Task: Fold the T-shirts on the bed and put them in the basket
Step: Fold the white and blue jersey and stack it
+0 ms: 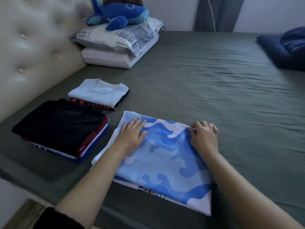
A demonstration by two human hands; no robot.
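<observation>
A blue and white wave-patterned T-shirt (166, 161) lies partly folded on the grey bed (206, 83) near its front edge. My left hand (132, 134) presses flat on the shirt's upper left part, fingers straight. My right hand (203, 136) pinches the shirt's far right edge with curled fingers. Left of it sits a stack of folded shirts with a black one on top (57, 124). Behind that lies a smaller stack topped by a light blue shirt (99, 92). No basket is in view.
A padded cream headboard (33, 52) runs along the left. Two pillows (118, 45) with a blue plush whale (118, 12) stand at the back. A dark blue bundle of cloth (287, 48) lies at the far right.
</observation>
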